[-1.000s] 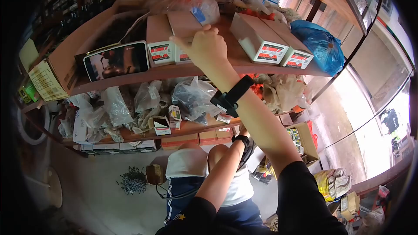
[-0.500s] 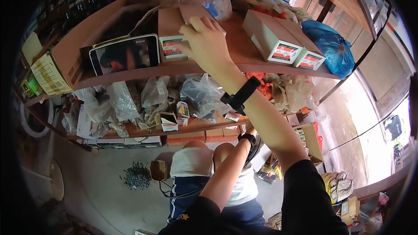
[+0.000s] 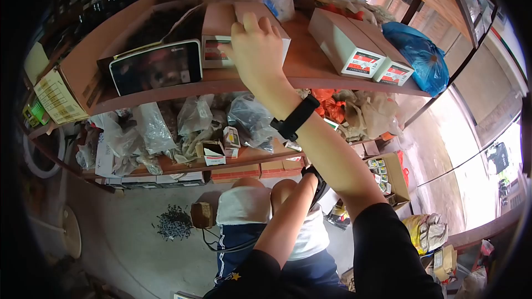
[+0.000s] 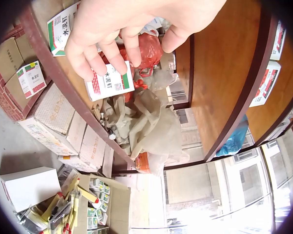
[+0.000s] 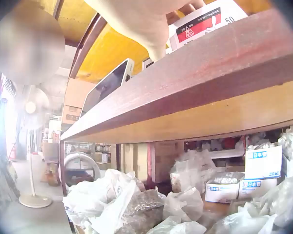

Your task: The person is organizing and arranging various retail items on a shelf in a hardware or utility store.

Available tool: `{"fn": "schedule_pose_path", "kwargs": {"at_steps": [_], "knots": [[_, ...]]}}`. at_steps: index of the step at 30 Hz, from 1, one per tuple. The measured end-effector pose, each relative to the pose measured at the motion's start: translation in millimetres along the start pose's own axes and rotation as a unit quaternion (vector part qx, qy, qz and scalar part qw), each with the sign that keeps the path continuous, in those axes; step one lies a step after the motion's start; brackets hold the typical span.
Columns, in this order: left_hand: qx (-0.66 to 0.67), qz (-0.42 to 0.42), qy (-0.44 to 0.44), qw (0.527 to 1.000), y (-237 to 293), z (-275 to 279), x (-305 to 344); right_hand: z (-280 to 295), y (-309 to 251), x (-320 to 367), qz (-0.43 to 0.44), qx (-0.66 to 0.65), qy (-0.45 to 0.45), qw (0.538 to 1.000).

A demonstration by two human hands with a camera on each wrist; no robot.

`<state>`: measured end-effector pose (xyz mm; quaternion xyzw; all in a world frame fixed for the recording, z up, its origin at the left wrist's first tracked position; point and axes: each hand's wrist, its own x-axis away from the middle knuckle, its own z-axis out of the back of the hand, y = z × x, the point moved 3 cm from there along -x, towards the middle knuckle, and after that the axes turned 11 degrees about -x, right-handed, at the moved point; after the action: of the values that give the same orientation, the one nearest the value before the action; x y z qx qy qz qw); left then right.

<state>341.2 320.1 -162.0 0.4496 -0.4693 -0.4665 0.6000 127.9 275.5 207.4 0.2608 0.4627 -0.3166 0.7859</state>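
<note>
My right hand (image 3: pixel 257 50) is at the upper shelf, on the right one of two side-by-side cardboard boxes. Its fingers curl over the top of that box (image 5: pixel 205 22), which has a white end and a red-and-black label, while the thumb lies at the front left. The neighbouring box (image 3: pixel 217 19) stands just left. At the lower shelf, my left hand (image 4: pixel 146 24) hangs with spread, loosely bent fingers over a small white-and-green box (image 4: pixel 110 85). In the head view the right forearm mostly hides this left hand. A smartphone (image 3: pixel 158 69) leans upright left of the boxes.
Two similar boxes (image 3: pixel 349 44) and a blue plastic bag (image 3: pixel 418 58) sit further right on the upper shelf (image 3: pixel 310 83). Plastic bags (image 3: pixel 155 127) crowd the lower shelf. On the floor are a pile of small dark pieces (image 3: pixel 174 222) and an open carton (image 3: pixel 396 177).
The right hand has come down over the right box, its fingers over the top; that box shows more to the right of the hand. The view has shifted slightly.
</note>
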Motion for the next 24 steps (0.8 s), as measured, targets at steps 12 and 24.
{"fn": "schedule_pose_path", "kwargs": {"at_steps": [12, 24], "knots": [[-0.072, -0.012, -0.094, 0.993, -5, 14, -3, 102, 57, 95, -0.103, -0.077, 0.063, 0.990], [0.010, 0.059, -0.073, 0.996, 39, -3, 44, 134, 105, 673, -0.887, 0.114, -0.097, 0.437]]}}
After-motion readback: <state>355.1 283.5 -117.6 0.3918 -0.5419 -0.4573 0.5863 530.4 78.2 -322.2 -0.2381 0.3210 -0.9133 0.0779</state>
